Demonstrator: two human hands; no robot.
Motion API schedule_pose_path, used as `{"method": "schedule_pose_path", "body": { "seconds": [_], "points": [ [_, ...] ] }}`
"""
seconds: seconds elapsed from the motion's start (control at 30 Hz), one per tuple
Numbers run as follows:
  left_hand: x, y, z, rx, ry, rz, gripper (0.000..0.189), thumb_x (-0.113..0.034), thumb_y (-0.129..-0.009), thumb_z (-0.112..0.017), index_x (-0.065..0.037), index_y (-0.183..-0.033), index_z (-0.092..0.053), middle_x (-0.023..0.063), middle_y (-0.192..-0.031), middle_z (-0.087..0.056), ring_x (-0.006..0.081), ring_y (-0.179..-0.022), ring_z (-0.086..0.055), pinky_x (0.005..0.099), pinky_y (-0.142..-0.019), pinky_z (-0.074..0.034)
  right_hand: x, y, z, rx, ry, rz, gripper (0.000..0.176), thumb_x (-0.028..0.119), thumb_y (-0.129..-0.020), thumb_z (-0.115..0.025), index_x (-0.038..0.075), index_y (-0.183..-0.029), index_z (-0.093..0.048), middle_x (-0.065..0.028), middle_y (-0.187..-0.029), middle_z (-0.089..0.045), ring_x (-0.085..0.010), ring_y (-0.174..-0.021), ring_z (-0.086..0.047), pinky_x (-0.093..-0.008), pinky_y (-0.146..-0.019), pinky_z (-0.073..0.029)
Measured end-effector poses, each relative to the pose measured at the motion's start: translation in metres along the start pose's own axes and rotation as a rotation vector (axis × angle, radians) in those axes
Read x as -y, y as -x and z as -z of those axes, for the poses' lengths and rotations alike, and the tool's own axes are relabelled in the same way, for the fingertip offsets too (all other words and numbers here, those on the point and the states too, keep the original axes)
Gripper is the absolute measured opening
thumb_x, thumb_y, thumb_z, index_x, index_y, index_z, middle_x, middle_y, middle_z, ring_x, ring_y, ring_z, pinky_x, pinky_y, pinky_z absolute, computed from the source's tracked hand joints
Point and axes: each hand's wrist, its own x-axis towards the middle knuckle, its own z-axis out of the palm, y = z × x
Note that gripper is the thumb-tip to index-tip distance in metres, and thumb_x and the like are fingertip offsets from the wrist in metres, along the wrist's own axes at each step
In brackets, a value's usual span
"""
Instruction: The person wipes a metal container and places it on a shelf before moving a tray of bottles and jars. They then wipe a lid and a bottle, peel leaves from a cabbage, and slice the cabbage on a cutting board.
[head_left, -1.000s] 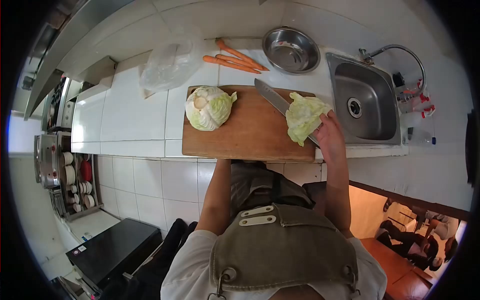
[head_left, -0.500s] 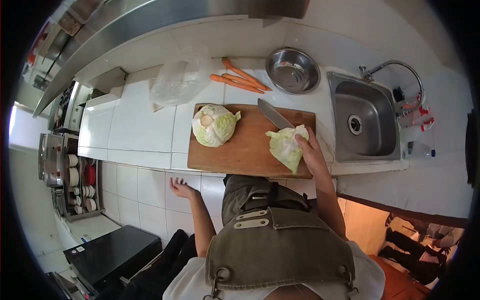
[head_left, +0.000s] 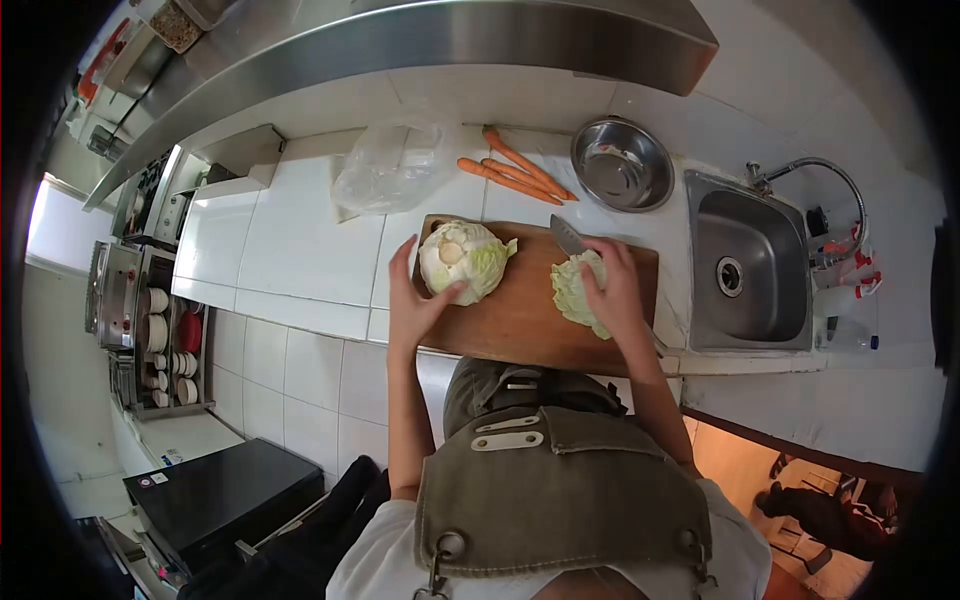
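Note:
A whole pale green cabbage [head_left: 462, 262] sits on the left of the wooden cutting board [head_left: 490, 330], its cut stem facing up. My left hand [head_left: 422, 308] is at its left side, fingers spread, the thumb at the cabbage's lower edge. On the right of the board, my right hand [head_left: 618, 295] grips a loose cabbage leaf [head_left: 576, 296] between thumb and fingers. A knife's blade [head_left: 567, 236] shows just beyond the leaf; its handle is hidden by the leaf and hand.
Several carrots [head_left: 520, 178] lie behind the board, between a clear plastic bag [head_left: 395, 170] and a steel bowl [head_left: 622, 165]. A steel sink [head_left: 750, 270] with a curved tap is to the right. A metal hood [head_left: 450, 50] overhangs the counter [head_left: 300, 240].
My left hand has come up from below the counter edge to the whole cabbage. My right hand has shifted slightly with the leaf, and the view has tilted.

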Motion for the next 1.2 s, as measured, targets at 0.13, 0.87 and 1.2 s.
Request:
{"method": "schedule_pose_path", "body": {
  "seconds": [0.13, 0.87, 1.2],
  "points": [
    [-0.016, -0.006, -0.011, 0.126, -0.122, -0.129, 0.103, -0.022, -0.053, -0.089, -0.003, -0.138, -0.033, 0.0197, -0.135, -0.037, 0.0353, -0.127, -0.038, 0.044, -0.107, -0.035, 0.024, -0.005, -0.015, 0.135, 0.009, 0.051, 0.03, 0.01, -0.084, -0.062, 0.006, -0.113, -0.057, -0.017, -0.116, -0.053, -0.0371, -0.109, -0.048, -0.044, -0.096, -0.038],
    [-0.003, -0.003, -0.013, 0.156, 0.018, -0.187, 0.085, -0.016, -0.05, -0.085, -0.008, -0.127, -0.048, 0.0166, -0.132, -0.046, 0.034, -0.121, -0.049, 0.0391, -0.099, -0.043, 0.042, 0.003, -0.065, 0.342, -0.293, 0.098, 0.061, 0.016, -0.084, -0.068, 0.008, -0.138, -0.041, -0.0192, -0.137, -0.043, -0.0348, -0.126, -0.043, -0.044, -0.107, -0.031],
    [-0.016, -0.006, 0.003, 0.477, 0.628, 0.808, 0.078, -0.07, -0.093, -0.016, -0.011, -0.135, -0.045, 0.0113, -0.112, -0.063, 0.0154, -0.087, -0.065, 0.0254, -0.063, -0.053, 0.067, -0.019, -0.043, 0.282, -0.227, 0.092, 0.058, 0.025, -0.082, -0.072, 0.013, -0.135, -0.049, -0.0152, -0.106, -0.053, -0.0298, -0.092, -0.057, -0.0358, -0.08, -0.049]
  ]
}}
